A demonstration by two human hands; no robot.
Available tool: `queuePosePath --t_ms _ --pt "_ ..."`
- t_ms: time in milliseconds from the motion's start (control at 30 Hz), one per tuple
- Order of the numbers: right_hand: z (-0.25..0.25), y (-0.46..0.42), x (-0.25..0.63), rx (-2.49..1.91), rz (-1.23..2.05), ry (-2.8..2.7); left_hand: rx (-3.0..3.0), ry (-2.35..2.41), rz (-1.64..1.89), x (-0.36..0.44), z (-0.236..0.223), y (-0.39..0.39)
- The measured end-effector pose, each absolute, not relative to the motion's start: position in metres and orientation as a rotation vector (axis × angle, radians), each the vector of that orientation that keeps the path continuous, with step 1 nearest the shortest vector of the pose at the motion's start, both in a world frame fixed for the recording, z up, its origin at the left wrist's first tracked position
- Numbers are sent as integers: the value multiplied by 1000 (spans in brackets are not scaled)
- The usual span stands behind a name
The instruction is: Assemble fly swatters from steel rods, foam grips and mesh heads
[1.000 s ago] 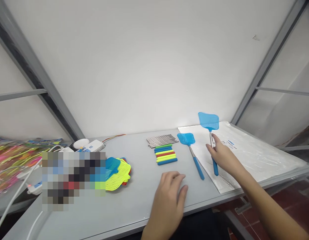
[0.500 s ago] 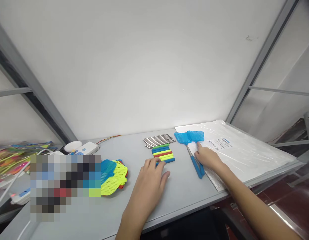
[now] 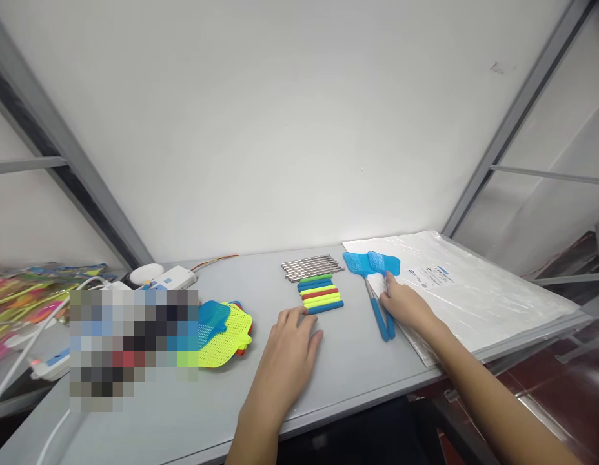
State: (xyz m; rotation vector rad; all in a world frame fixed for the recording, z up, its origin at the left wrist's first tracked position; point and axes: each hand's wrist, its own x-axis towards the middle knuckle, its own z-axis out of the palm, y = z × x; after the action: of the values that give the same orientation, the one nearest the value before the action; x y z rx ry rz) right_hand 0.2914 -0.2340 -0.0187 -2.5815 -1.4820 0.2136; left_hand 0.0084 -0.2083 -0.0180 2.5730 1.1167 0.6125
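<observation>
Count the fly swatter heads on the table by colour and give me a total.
Blue fly swatters on handles: 2
Loose blue swatter head: 1
Loose yellow swatter head: 1
Red swatter head, edge only: 1
Total: 5 visible; a blurred patch hides part of the pile.

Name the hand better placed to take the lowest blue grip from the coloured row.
Left, probably. The left hand rests on the table with its fingertips by the lowest blue grip. The right hand is farther off, at the blue fly swatters, and seems occupied with them.
</observation>
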Motion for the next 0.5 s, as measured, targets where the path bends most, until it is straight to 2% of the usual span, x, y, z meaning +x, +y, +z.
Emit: queuePosePath --t_ms 300,500 --pt "-16 -235 285 -2516 263 -1523 2581 1000 671 17 -18 -212" --pt "-14 -235 285 -2490 280 -1535 2693 796 632 59 -22 -242"
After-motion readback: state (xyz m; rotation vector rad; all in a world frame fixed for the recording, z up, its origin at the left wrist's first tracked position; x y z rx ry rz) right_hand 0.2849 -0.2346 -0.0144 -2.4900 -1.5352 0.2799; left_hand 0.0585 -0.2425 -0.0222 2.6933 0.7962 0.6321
